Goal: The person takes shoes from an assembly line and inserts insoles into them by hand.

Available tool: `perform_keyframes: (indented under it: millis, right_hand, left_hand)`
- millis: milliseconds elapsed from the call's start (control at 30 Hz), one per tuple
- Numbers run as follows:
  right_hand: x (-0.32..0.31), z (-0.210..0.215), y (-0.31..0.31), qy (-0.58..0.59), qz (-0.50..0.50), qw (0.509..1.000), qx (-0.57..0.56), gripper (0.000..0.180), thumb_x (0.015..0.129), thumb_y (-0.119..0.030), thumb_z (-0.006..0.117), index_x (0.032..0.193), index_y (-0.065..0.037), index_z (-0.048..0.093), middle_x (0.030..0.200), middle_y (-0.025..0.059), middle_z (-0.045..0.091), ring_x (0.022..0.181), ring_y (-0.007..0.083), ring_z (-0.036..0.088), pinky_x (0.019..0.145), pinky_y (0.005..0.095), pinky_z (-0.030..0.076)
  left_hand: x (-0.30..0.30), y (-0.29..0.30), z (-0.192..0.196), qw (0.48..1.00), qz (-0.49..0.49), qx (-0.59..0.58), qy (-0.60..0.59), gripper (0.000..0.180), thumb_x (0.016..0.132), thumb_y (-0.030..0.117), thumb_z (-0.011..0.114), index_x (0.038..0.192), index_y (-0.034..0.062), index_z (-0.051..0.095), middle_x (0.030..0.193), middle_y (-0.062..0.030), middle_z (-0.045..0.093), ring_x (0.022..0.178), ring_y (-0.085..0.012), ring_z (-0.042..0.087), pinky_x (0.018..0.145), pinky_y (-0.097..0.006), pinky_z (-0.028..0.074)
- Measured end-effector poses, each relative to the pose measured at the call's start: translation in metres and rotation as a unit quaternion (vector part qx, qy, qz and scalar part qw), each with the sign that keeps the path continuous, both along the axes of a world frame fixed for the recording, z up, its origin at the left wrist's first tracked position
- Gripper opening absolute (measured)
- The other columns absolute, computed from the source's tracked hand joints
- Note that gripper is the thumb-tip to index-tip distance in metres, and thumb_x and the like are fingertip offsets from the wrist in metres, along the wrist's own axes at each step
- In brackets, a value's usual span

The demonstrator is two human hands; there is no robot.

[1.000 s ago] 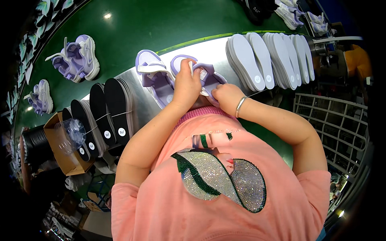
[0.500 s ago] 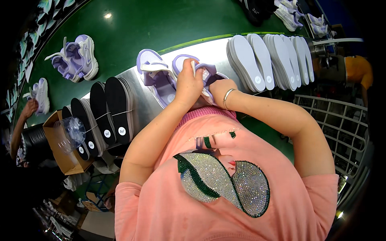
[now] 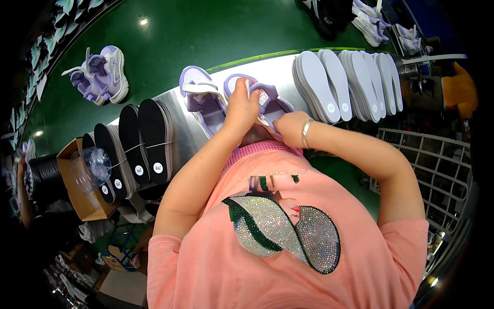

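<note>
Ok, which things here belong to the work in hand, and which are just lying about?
In the work:
- purple-and-white shoe, gripped by the left hand, right hand at its opening
- matching shoe beside it
- probably the white insoles and black insoles

Seemingly lying about:
- cardboard box
- clear plastic
- black shoe

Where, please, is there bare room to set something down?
The green table is bare between the left shoe pair and the far black shoe. The metal strip is crowded: black insoles, two white-and-purple shoes, left hand, right hand and white insoles.
</note>
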State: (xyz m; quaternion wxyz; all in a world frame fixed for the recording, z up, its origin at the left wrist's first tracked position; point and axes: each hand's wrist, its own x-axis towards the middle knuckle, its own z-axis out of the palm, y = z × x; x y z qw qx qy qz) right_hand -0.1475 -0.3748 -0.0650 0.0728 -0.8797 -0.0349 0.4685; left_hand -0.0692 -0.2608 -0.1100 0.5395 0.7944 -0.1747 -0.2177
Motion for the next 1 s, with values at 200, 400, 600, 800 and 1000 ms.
perform_keyframes:
  millis: [200, 400, 600, 800, 1000]
  right_hand:
    - [-0.025, 0.004, -0.015, -0.091, 0.031, 0.995, 0.03, 0.019, 0.067, -0.013, 0.054, 0.082, -0.003, 0.058, 0.079, 0.0123, 0.062, 0.072, 0.0255, 0.059, 0.088, 0.0395, 0.024]
    - [-0.021, -0.005, -0.021, -0.054, 0.054, 0.996, 0.046, 0.019, 0.062, -0.009, 0.055, 0.08, -0.004, 0.058, 0.071, 0.0123, 0.061, 0.073, 0.025, 0.059, 0.087, 0.0418, 0.026]
    - [-0.026, -0.011, -0.012, -0.184, -0.026, 0.979, 0.078, 0.017, 0.064, -0.009, 0.051, 0.079, -0.004, 0.057, 0.069, 0.0116, 0.06, 0.07, 0.0269, 0.058, 0.084, 0.0422, 0.03]
    - [-0.007, 0.004, -0.014, -0.275, -0.121, 0.938, 0.174, 0.021, 0.081, -0.021, 0.046, 0.089, -0.006, 0.057, 0.073, 0.0148, 0.059, 0.072, 0.0295, 0.057, 0.082, 0.0434, 0.034]
    - [0.004, 0.034, -0.029, -0.29, -0.373, 0.837, 0.277, 0.021, 0.077, -0.006, 0.044, 0.093, 0.001, 0.056, 0.081, 0.018, 0.059, 0.073, 0.0269, 0.059, 0.066, 0.0333, 0.047]
  left_hand:
    - [0.003, -0.003, 0.002, 0.999, -0.01, 0.035, 0.017, 0.027, 0.079, 0.014, 0.05, 0.1, -0.0009, 0.042, 0.084, -0.0247, 0.055, 0.08, -0.0385, 0.055, 0.068, -0.04, 0.042]
    - [0.003, -0.003, 0.001, 0.999, 0.005, 0.003, 0.042, 0.029, 0.08, 0.017, 0.049, 0.101, -0.0022, 0.042, 0.082, -0.0239, 0.056, 0.076, -0.0354, 0.056, 0.067, -0.038, 0.043]
    - [-0.014, 0.017, 0.034, 0.98, 0.043, -0.033, -0.192, 0.04, 0.076, 0.012, 0.058, 0.109, 0.001, 0.038, 0.09, -0.0137, 0.055, 0.079, -0.0227, 0.056, 0.073, -0.033, 0.045]
    - [-0.016, 0.07, 0.045, 0.994, 0.083, -0.068, 0.011, 0.041, 0.079, 0.004, 0.054, 0.114, 0.0018, 0.031, 0.095, -0.0118, 0.053, 0.08, -0.0137, 0.053, 0.07, -0.024, 0.044]
    - [-0.018, 0.053, 0.038, 0.99, 0.073, -0.124, -0.006, 0.054, 0.076, 0.004, 0.059, 0.118, 0.0009, 0.024, 0.1, -0.0149, 0.046, 0.078, -0.0137, 0.051, 0.066, -0.022, 0.043]
